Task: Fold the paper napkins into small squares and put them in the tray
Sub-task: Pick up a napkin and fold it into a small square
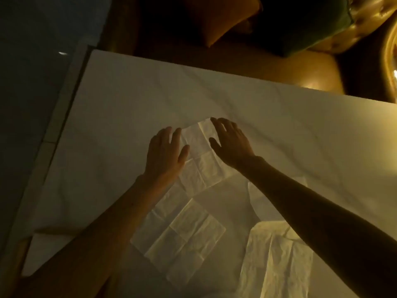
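Plainly, the work is laid out for flattening before folding. On the cloth-covered desk (236,108), one napkin (199,160) lies unfolded near the middle, its crease lines showing, and both hands rest on its far end. The left hand (165,153) lies palm down on the napkin's left edge, fingers spread and straight, gripping nothing. The right hand (231,140) is likewise flat and released, fingertips at the far corner, thumb angled inward. Both forearms reach out long from the near edge, so the press looks meant to pin and smooth the sheet. Two more napkins wait nearer: one (178,239) flat by the left forearm, one (277,261) crumpled toward the near right. No tray is in view.
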